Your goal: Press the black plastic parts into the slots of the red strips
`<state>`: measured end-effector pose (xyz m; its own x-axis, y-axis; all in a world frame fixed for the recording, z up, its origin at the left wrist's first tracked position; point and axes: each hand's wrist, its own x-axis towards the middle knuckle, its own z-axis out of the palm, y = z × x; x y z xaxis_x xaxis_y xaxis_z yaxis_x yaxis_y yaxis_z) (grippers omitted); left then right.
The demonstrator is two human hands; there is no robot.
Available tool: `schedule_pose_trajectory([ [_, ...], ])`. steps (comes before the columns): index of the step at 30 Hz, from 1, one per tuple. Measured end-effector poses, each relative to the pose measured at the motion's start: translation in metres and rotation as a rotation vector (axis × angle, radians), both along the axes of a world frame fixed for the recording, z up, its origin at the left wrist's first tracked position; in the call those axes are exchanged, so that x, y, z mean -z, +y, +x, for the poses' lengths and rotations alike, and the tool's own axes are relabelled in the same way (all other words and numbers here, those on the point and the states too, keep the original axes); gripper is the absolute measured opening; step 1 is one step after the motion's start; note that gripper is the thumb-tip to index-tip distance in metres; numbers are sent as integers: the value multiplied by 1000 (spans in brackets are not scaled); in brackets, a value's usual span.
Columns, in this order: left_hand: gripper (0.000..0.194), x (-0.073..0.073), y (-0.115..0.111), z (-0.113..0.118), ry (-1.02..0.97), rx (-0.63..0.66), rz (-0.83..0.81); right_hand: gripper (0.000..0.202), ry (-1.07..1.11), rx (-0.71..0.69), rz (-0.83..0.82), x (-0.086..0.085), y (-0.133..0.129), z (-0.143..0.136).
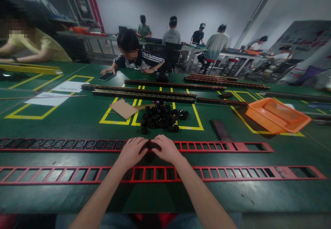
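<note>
My left hand (133, 152) and my right hand (167, 149) meet over the far red slotted frame (271, 149). Their curled fingers grip a small black part (149, 146) between them, at one of the frame's openings; much of it is hidden by the fingers. To the left, a row of black square parts (74, 144) fills the frame's slots, while the slots to the right show bare openings. A second red slotted frame (284, 172) lies closer, under my forearms. Just beyond my hands is a heap of black parts (159, 117).
An orange basket (279, 118) stands tilted at the right, with a dark pixelated object (220, 129) nearer. Brown cardboard (123, 109) lies left of the heap. Long dark strips (144, 95) cross the table behind. Opposite, a person (139, 58) leans on the table by a phone (106, 76).
</note>
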<state>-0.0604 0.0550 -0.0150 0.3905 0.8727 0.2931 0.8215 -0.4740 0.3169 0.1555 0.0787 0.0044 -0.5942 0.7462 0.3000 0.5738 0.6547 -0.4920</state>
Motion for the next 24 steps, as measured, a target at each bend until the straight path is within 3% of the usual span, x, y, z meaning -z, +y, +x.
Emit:
schedule_pose_trajectory([
  [24, 33, -2, -1, 1, 13, -1, -8, 26, -47, 32, 13, -3, -1, 1],
])
